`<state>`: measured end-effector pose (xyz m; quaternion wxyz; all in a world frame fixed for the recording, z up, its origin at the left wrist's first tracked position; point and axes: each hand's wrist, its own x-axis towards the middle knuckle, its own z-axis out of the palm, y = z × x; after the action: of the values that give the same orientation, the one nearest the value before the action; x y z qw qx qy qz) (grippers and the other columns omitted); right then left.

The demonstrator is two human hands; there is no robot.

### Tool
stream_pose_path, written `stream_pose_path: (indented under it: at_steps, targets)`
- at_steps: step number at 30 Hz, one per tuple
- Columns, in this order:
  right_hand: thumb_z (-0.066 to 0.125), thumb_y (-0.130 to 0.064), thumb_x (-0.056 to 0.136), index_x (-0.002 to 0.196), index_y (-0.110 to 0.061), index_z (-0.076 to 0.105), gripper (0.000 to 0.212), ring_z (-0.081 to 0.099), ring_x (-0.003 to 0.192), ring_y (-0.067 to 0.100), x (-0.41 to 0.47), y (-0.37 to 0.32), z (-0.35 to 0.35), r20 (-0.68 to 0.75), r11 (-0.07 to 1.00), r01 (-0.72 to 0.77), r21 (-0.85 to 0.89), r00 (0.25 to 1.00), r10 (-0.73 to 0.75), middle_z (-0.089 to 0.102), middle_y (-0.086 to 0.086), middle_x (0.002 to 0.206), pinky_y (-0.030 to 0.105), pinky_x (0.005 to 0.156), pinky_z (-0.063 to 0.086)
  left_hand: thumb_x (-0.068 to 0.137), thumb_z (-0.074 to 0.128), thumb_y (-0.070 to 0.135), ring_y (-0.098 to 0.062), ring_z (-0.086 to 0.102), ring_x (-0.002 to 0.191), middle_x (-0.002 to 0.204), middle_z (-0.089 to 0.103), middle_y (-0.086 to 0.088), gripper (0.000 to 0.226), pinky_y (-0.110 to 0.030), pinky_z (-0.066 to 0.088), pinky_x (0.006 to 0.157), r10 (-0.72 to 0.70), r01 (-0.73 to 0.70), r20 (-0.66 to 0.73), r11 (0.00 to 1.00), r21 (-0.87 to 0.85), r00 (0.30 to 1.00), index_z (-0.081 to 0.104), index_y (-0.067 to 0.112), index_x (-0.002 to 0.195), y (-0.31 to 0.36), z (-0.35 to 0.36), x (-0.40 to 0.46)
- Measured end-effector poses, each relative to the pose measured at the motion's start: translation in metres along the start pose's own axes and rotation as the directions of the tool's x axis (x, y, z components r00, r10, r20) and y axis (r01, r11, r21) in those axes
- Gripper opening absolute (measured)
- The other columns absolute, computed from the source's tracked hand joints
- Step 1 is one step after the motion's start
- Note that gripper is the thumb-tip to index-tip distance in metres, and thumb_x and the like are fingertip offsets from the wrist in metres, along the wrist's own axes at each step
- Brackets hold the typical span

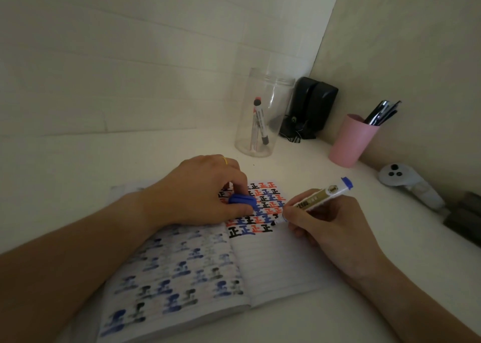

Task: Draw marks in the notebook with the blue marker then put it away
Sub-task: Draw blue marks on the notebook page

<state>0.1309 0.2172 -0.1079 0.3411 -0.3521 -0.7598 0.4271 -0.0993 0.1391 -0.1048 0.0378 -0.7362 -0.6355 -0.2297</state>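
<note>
- Writing on the notebook (273, 259), the right hand (328, 228) has its fingers clamped on the marker (316, 199), tip at the page.
- Left hand (205, 194) pins the page, fingers closed on the cap (242, 200).
- Short, light strokes should limit bleed-through.

Dim, low-contrast indoor view with a greenish-grey cast; the brightest zone is the far tabletop (161, 155) near the clear jar (260, 118), while the near corners fall into darkness. Soft shadows lie beneath both forearms and right of the pink cup (351, 142), and no hard glare appears. Wide-angle distortion bends the wall lines and stretches the near edges; the notebook (281, 264) print at near left is smeared and soft.
</note>
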Motion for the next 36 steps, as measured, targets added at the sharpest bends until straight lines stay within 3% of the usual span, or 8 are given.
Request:
stream_pose_path:
  at_steps: [5, 21, 36]
  targets:
    - [0.078, -0.021, 0.08, 0.079, -0.015, 0.077, 0.006, 0.065, 0.052, 0.007, 0.0016, 0.0017, -0.0002, -0.063, 0.999, -0.03, -0.032, 0.998, 0.028, 0.074, 0.001, 0.061, 0.018, 0.055, 0.049, 0.079, 0.062, 0.067, -0.005, 0.059, 0.089, 0.098, 0.066, 0.018, 0.037, -0.039, 0.054, 0.081, 0.001, -0.001, 0.003, 1.0, -0.004, 1.0, 0.07, 0.036, 0.098, -0.0001, 0.0, 0.0009]
    - [0.074, -0.013, 0.079, 0.074, -0.013, 0.075, 0.005, 0.062, 0.05, 0.005, -0.0014, -0.0034, -0.0001, -0.012, 0.999, -0.025, -0.031, 1.0, 0.025, 0.069, -0.001, 0.056, 0.017, 0.053, 0.049, 0.08, 0.061, 0.067, -0.004, 0.058, 0.09, 0.099, 0.065, 0.018, 0.036, -0.036, 0.053, 0.082, 0.001, -0.002, 0.02, 1.0, 0.009, 1.0, 0.068, 0.038, 0.099, 0.0009, -0.0012, 0.0008]
    - [0.074, -0.012, 0.082, 0.078, -0.011, 0.075, 0.004, 0.063, 0.05, 0.002, -0.0009, -0.0017, -0.0004, -0.05, 1.0, -0.03, 0.001, 0.998, 0.03, 0.07, -0.008, 0.056, 0.014, 0.052, 0.047, 0.08, 0.062, 0.066, -0.006, 0.059, 0.09, 0.099, 0.065, 0.018, 0.035, -0.037, 0.054, 0.081, -0.001, 0.001, 0.021, 1.0, 0.006, 1.0, 0.069, 0.037, 0.099, 0.0014, -0.0013, 0.0005]
